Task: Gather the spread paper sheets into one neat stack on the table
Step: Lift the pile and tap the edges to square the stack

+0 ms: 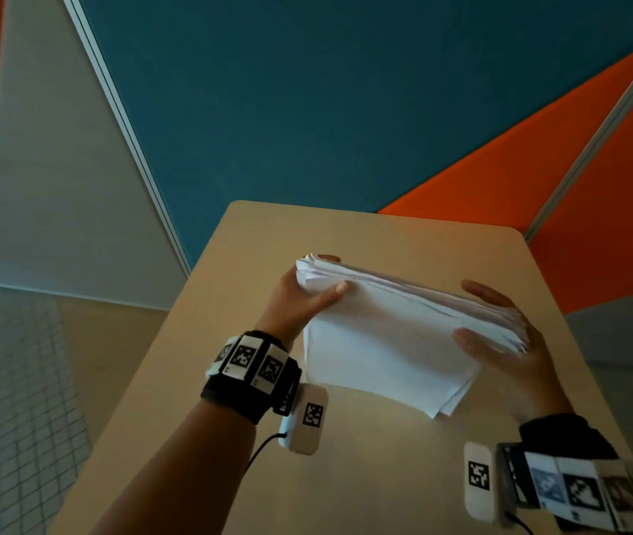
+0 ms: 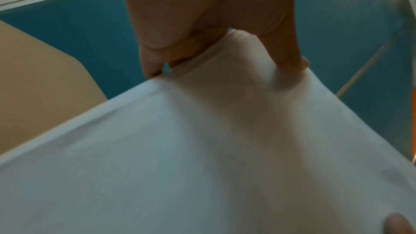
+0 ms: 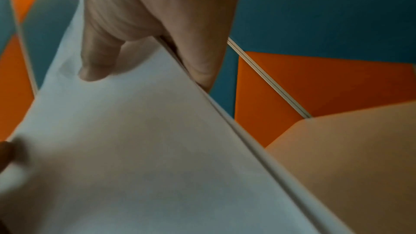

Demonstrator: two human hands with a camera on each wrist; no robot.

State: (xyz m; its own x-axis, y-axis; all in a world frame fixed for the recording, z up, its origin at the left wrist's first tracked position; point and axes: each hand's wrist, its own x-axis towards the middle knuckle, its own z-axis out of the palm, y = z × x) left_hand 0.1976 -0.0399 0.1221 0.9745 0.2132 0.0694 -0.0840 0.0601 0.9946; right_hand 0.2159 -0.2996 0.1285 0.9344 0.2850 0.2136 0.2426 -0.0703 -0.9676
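A thick bundle of white paper sheets [image 1: 388,334] stands tilted on its lower edge on the beige table [image 1: 345,476], held between both hands. My left hand [image 1: 299,299] grips the bundle's left edge, thumb across the front sheet and fingers behind. My right hand [image 1: 500,334] grips the right edge the same way, thumb on the front. The sheet edges at the top and right are slightly fanned and uneven. In the left wrist view the paper sheets [image 2: 202,157] fill the frame under my left hand [image 2: 220,49]. The right wrist view shows the paper sheets [image 3: 139,149] pinched by my right hand [image 3: 144,49].
The table's far edge [image 1: 376,214] meets teal and orange partition panels [image 1: 307,90]. A tiled floor [image 1: 9,399] lies to the left of the table. Bare tabletop surrounds the bundle on all sides.
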